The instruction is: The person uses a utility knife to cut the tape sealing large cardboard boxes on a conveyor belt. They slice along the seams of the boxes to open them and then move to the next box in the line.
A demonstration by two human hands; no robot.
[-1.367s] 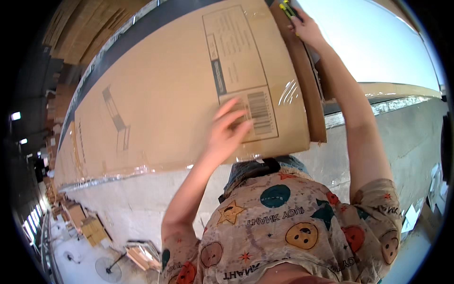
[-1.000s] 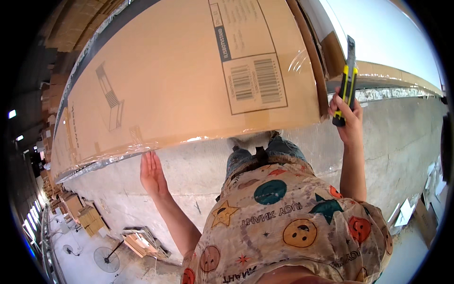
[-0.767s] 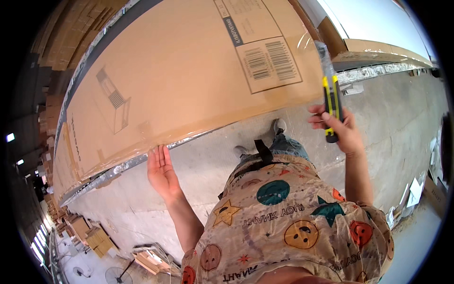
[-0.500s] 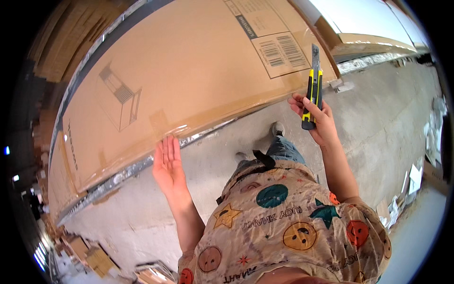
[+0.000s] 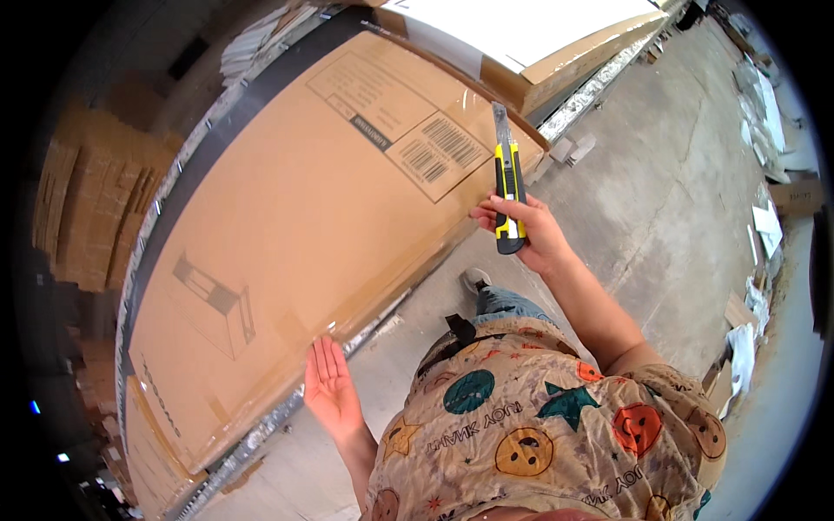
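Note:
A yellow and black utility knife (image 5: 510,187) is gripped in my right hand (image 5: 536,233), its blade extended and pointing up and away from me. The knife is held over the right end of a large flat cardboard box (image 5: 321,182), near a printed label with barcodes. Clear tape runs along the box's near edge. Palm up, with fingers stretched out, my left hand (image 5: 333,391) is at that near edge, its fingertips at the cardboard. Nothing lies in the left hand.
The box lies on a long bench with a metal edge (image 5: 261,434). Beyond its right end is another carton with a white top (image 5: 530,35). Stacked cardboard (image 5: 74,208) stands at the far left. Scraps of white sheet (image 5: 743,356) lie on the concrete floor at right.
The view has turned, so the box and floor appear rotated and shifted. My right hand still holds the knife with its blade out; my left hand remains open by the near edge.

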